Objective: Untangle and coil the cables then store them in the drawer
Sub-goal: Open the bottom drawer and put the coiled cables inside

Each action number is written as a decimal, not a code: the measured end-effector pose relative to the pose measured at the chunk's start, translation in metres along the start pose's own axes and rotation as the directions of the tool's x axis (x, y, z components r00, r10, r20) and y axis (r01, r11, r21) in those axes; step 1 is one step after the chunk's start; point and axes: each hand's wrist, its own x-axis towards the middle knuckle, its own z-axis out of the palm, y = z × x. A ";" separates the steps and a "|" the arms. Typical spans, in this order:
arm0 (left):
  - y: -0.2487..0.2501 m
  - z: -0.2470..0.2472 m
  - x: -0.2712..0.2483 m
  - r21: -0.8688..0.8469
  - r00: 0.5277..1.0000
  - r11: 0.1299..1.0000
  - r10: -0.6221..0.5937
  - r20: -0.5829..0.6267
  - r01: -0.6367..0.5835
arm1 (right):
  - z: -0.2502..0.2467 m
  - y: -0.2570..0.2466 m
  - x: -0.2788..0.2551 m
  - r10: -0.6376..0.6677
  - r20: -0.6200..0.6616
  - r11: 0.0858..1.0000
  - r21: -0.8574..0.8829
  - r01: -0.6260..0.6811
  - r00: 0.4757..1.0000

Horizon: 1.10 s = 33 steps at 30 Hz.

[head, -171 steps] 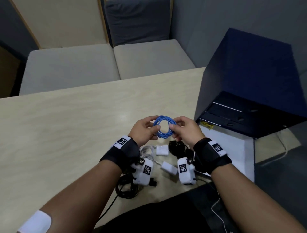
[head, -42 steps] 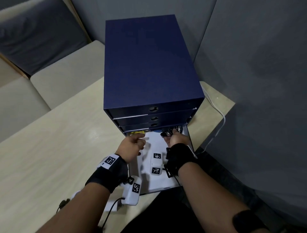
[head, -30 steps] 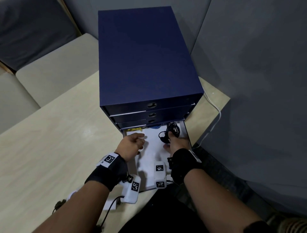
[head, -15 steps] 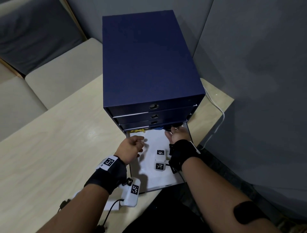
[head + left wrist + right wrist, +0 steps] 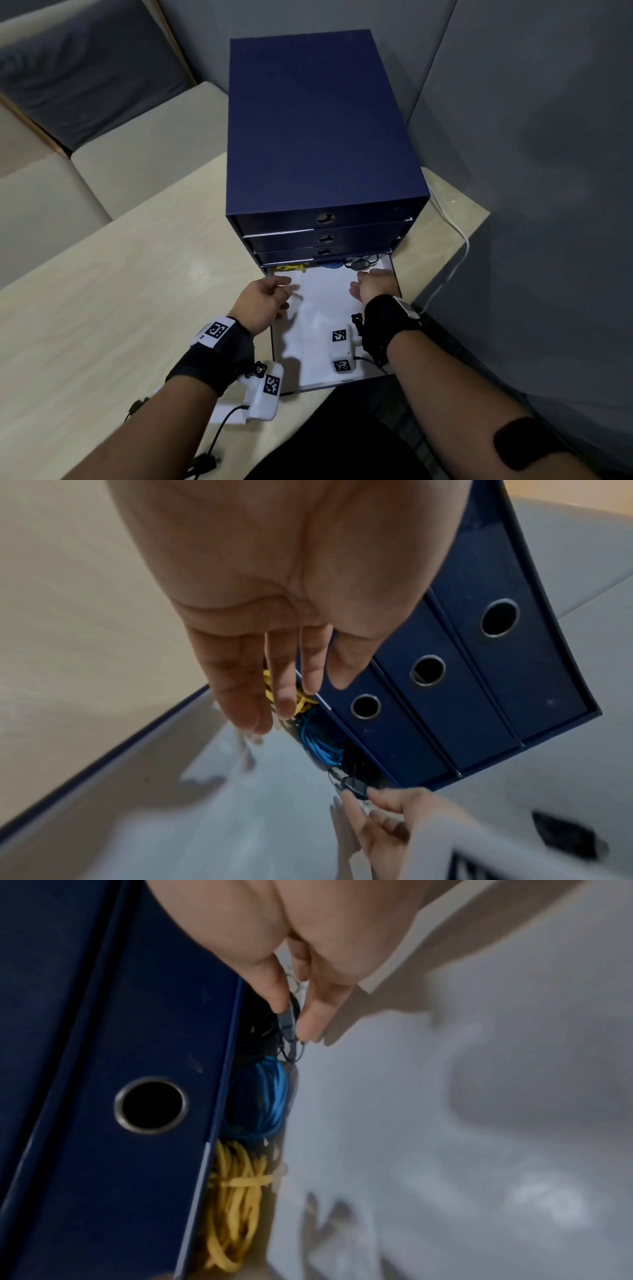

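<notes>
While my right hand pinches the black cable at 1 o'clock in the drawer, beside the stored blue coil and yellow coil, my left hand hangs slack and empty. The loose cables at 7 o'clock seemingly remain.

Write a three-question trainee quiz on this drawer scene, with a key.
1. True or false: the bottom drawer of the navy blue four-drawer cabinet is pulled open.
2. Fill in: at the drawer's back, the ___ coiled cable lies between the yellow coiled cable and the thin black cable.
3. The right hand is: A) pushing the drawer shut; B) pinching the black cable with its fingers; C) hanging open, holding nothing.
Key: 1 true; 2 the blue coiled cable; 3 B.
</notes>
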 end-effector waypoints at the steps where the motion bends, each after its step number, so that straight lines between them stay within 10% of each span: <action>1: -0.002 -0.004 -0.003 -0.013 1.000 1.000 0.002 -0.009 -0.002 | 0.000 -0.002 -0.007 0.014 0.009 1.000 -0.001 -0.014 1.000; 6: -0.021 -0.037 -0.029 -0.059 0.996 0.998 0.028 -0.089 -0.033 | 0.014 -0.007 -0.044 -0.060 0.258 0.967 -0.226 0.121 0.964; 14: -0.086 -0.115 -0.100 -0.183 0.944 0.981 0.005 -0.331 -0.070 | 0.072 0.026 -0.145 -0.090 0.660 0.742 -0.455 0.492 0.746; 23: -0.175 -0.164 -0.159 -0.068 0.892 0.996 -0.083 -0.445 0.058 | 0.118 0.113 -0.211 0.108 0.821 0.182 -0.570 0.801 0.560; 27: -0.193 -0.164 -0.167 -0.052 0.906 0.996 -0.091 -0.414 0.076 | 0.118 0.128 -0.217 0.087 0.815 -0.331 -0.519 0.788 0.573; 33: -0.181 -0.150 -0.157 0.121 0.949 0.991 -0.008 -0.317 0.048 | 0.099 0.144 -0.209 0.164 0.707 -0.526 -0.527 0.668 0.687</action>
